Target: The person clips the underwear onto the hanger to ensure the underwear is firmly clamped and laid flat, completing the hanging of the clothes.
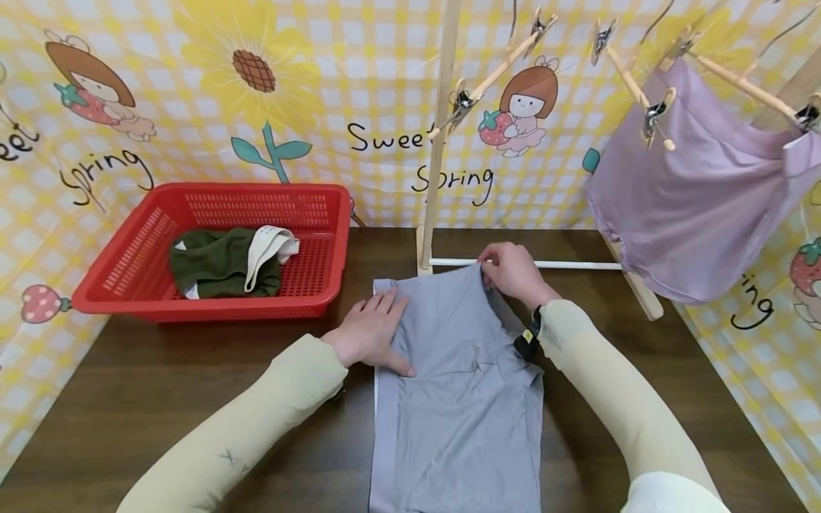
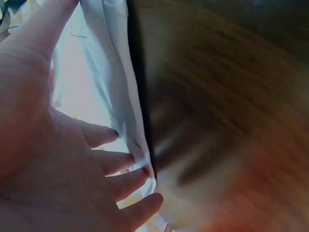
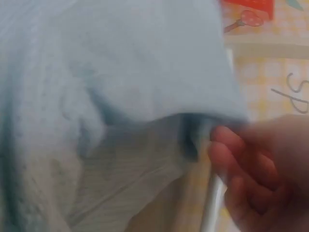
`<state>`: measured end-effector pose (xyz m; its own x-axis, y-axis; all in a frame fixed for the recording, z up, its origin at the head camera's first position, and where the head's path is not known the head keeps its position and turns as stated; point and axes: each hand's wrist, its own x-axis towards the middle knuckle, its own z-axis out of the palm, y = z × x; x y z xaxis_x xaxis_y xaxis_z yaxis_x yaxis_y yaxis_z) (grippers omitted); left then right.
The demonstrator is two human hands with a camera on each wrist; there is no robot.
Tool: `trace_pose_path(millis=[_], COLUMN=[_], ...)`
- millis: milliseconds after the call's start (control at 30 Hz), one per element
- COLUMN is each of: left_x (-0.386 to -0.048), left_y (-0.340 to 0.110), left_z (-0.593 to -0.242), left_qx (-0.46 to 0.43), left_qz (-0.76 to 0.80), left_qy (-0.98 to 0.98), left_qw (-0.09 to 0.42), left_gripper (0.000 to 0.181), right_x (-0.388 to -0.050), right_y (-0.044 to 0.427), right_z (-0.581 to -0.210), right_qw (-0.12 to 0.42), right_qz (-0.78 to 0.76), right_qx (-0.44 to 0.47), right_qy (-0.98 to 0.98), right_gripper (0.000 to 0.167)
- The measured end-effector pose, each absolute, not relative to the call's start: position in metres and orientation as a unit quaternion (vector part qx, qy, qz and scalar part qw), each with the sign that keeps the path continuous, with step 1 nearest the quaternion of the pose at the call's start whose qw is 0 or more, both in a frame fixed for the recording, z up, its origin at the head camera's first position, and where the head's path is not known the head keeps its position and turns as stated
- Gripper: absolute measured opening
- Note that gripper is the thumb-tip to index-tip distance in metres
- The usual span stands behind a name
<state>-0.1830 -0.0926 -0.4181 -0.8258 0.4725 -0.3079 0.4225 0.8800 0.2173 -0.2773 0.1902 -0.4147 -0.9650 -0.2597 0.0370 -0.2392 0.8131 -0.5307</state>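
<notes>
A grey garment point(image 1: 449, 420) lies on the dark wooden table, its waistband along the left side. The left hand point(image 1: 373, 331) rests on that band with fingers spread; in the left wrist view the hand point(image 2: 72, 164) has its fingertips along the edge of the pale cloth point(image 2: 113, 72). At the garment's upper right corner the right hand point(image 1: 513, 274) pinches the fabric and holds it raised. In the right wrist view the thumb and fingers of the right hand point(image 3: 256, 169) grip the hem of the cloth point(image 3: 145, 63), which hangs open below.
A red basket point(image 1: 231, 308) holding dark green clothing point(image 1: 218, 263) with a white band stands at the back left. A wooden rack point(image 1: 442, 142) with a white bottom bar point(image 1: 577, 265) stands behind. Clip hangers point(image 1: 625, 75) hang at upper right, one bearing a lilac garment point(image 1: 699, 185).
</notes>
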Motion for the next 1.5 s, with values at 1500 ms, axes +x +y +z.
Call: trace_pose_path(millis=[1500], left_x=[-0.184], left_y=[-0.1], left_z=[-0.426], left_qx=[0.241], left_qz=[0.06], left_qy=[0.953], left_qw=[0.173], left_gripper=[0.138], right_x=[-0.167], right_y=[0.204], right_z=[-0.402], right_qw=[0.295], right_qz=[-0.187], right_qx=[-0.317], right_qy=[0.882], right_gripper=[0.03])
